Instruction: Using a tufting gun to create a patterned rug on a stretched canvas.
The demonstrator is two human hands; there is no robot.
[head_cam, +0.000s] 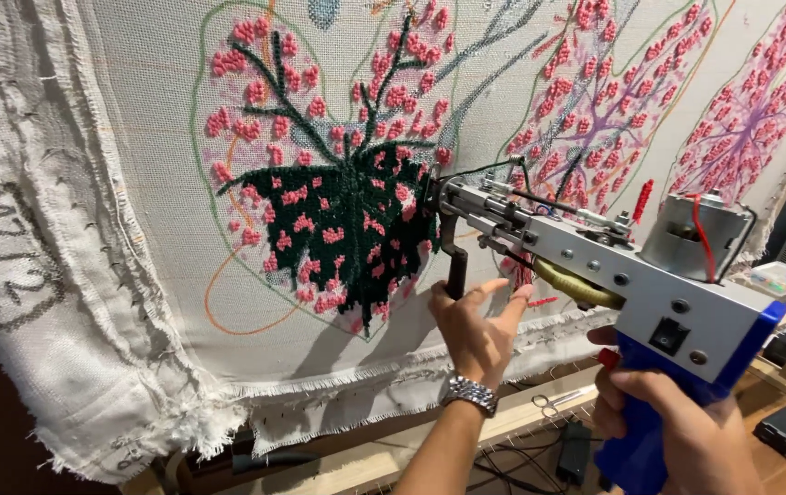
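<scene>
Tufting gun (595,266) is pressing into the cloth (136,137); right hand (677,426) is closing round its blue handle, left hand (476,330) loosely steadying the front handle—keeping it square seems wise.

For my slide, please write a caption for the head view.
Both hands press a grey-and-blue tufting gun against stretched white cloth, filling a dark green leaf.

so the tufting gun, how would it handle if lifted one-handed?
The tufting gun is probably front-heavy: motor and metal body sit ahead of the blue grip, which the right hand holds. The left hand steadies the front handle, suggesting it tips forward. Rigid, not floppy.
</scene>
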